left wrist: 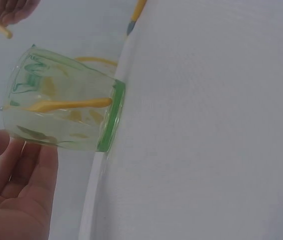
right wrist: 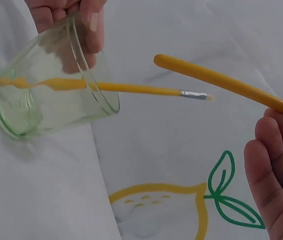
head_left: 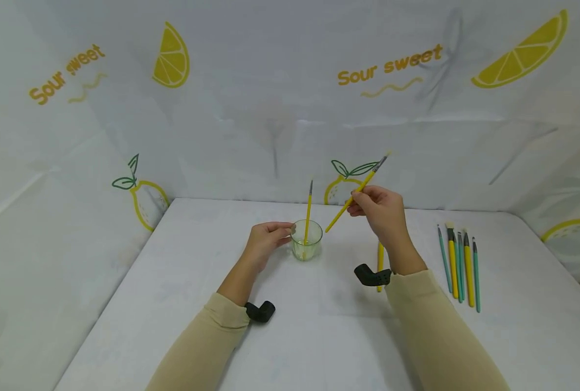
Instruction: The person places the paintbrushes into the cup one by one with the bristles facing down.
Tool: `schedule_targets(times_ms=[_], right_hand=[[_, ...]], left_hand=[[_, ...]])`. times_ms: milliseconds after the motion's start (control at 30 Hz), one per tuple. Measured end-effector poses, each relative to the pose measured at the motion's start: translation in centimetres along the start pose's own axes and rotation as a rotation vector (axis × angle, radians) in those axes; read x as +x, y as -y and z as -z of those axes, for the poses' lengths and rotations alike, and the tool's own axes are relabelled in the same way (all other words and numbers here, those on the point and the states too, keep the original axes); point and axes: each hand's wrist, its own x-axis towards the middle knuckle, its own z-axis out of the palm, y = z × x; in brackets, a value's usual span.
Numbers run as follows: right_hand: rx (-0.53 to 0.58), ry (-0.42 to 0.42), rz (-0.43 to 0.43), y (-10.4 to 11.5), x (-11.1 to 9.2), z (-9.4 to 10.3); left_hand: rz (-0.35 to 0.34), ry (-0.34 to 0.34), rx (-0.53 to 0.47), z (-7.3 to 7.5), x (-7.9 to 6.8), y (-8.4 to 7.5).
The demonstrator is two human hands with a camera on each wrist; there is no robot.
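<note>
A clear greenish glass (head_left: 297, 247) stands upright on the white table. In it leans a thin yellow paintbrush (head_left: 309, 206), bristles up, its handle end down near the glass's base. My left hand (head_left: 265, 243) holds the glass at the left of its rim, between thumb and fingers. Up to the right of the glass, my right hand (head_left: 382, 212) pinches a second, thicker yellow paintbrush (head_left: 338, 219), tilted with its pale bristles up and right. The bare handle end (right wrist: 174, 64) of this brush points down toward the glass, apart from the rim in the right wrist view.
Another yellow-handled brush (head_left: 380, 255) lies on the table, partly hidden behind my right wrist. Farther right, several teal and yellow paintbrushes (head_left: 468, 271) lie side by side, bristles away from me. A white lemon-printed cloth (head_left: 251, 136) hangs behind the table.
</note>
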Motion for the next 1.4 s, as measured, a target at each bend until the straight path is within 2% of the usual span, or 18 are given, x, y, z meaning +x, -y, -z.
schedule_targets(times_ms=[167,333,467,700,1100,1400], right_hand=[[-0.102,0.052,0.028,0.1,0.6,-2.1],[-0.209,0.114,-0.013,-1.1,0.7,-4.1],[-0.242,0.137,-0.034,-2.2,0.6,-5.1],[-0.319,0.178,-0.052,-3.4,0.6,-5.8],[-0.395,0.273,-0.101,-3.9,0.9,-6.3],[-0.430,0.291,-0.134,-4.8,0.9,-6.6]], left_hand=[[-0.001,0.008,-0.001,0.0,0.0,0.0],[-0.012,0.011,-0.009,0.1,0.0,0.2],[-0.015,0.013,-0.002,0.1,-0.1,0.2],[-0.011,0.022,-0.007,-0.1,0.0,0.4],[-0.016,0.018,0.022,0.0,-0.1,0.3],[-0.014,0.017,0.038,0.1,-0.1,0.2]])
